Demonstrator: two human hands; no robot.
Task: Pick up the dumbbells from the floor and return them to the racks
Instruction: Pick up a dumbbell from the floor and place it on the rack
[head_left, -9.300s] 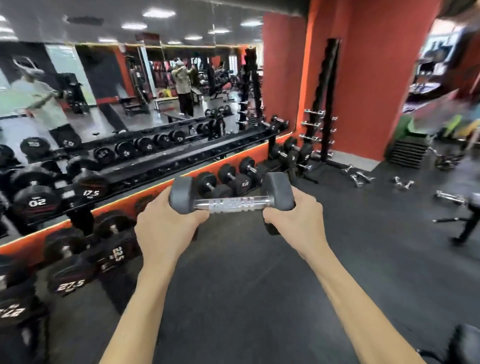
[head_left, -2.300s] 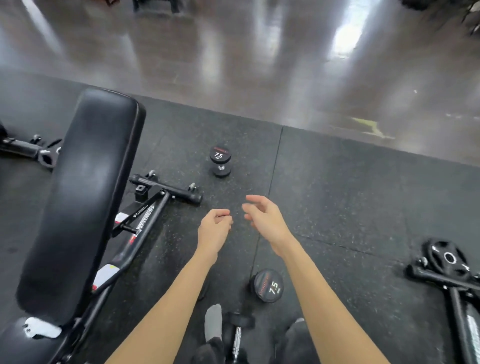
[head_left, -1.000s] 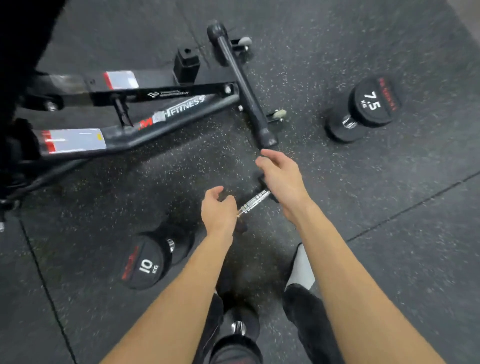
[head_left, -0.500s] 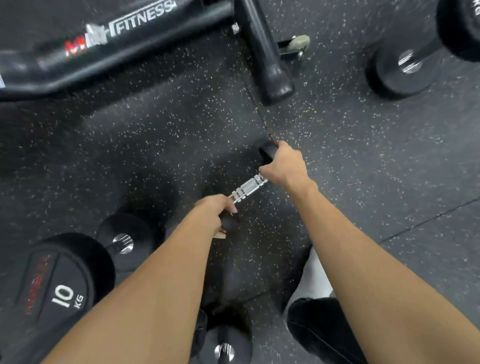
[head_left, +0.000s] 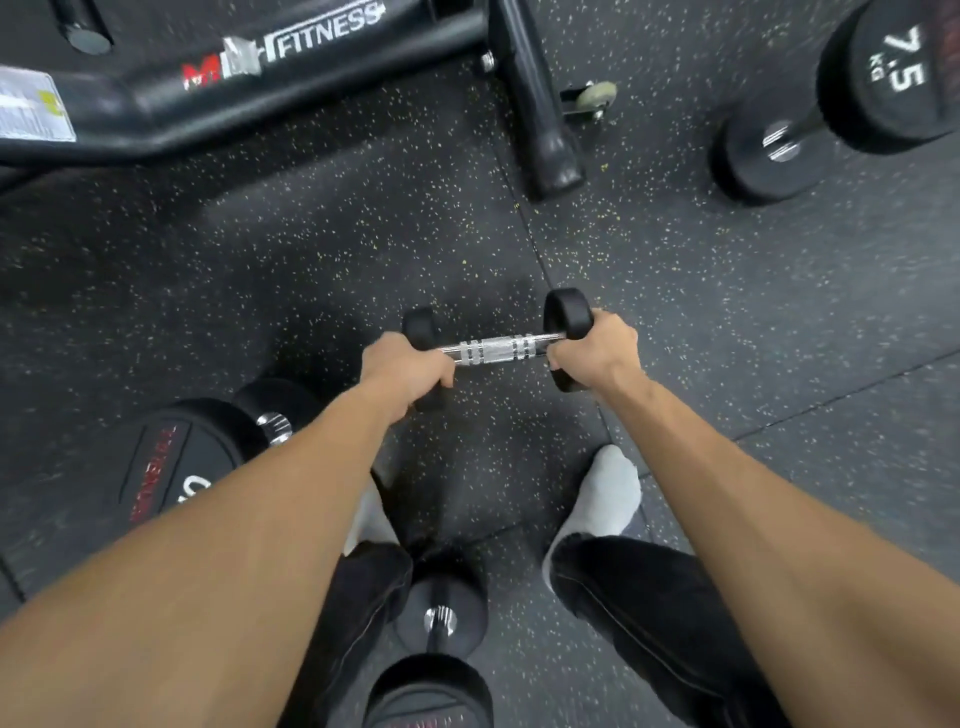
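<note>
Half a second ago the small dumbbell with black rubber heads and a ridged chrome handle (head_left: 501, 349) lay slanted on the floor with the hands just closing on it; now it is level, squared across the view, and seems to be off the black speckled rubber floor (head_left: 311, 249), though I cannot be sure of a gap beneath it. The left hand (head_left: 408, 370) has its fingers curled over the left head, and the right hand (head_left: 596, 349) wraps the right head, knuckles up. The bare handle shows between them.

Gripping the heads rather than the handle is probably the weaker hold: rounded rubber can roll in the palms. To do this lift well, I would keep both grips even so the bar stays level, bring it in close to the body, and rise with the legs, feet in white socks (head_left: 605, 493) planted either side.

Around it, other weights wait. A large black dumbbell with red lettering (head_left: 171, 467) lies just left of the left forearm, another black dumbbell (head_left: 441, 623) stands between the legs, and a black dumbbell marked 7.5 kg (head_left: 852, 98) rests well apart at upper right. The black steel bench frame lettered FITNESS (head_left: 291, 67) crosses the top, its foot bar (head_left: 540, 104) near the lifting path, so straight up is the safer line. No rack is in view.
</note>
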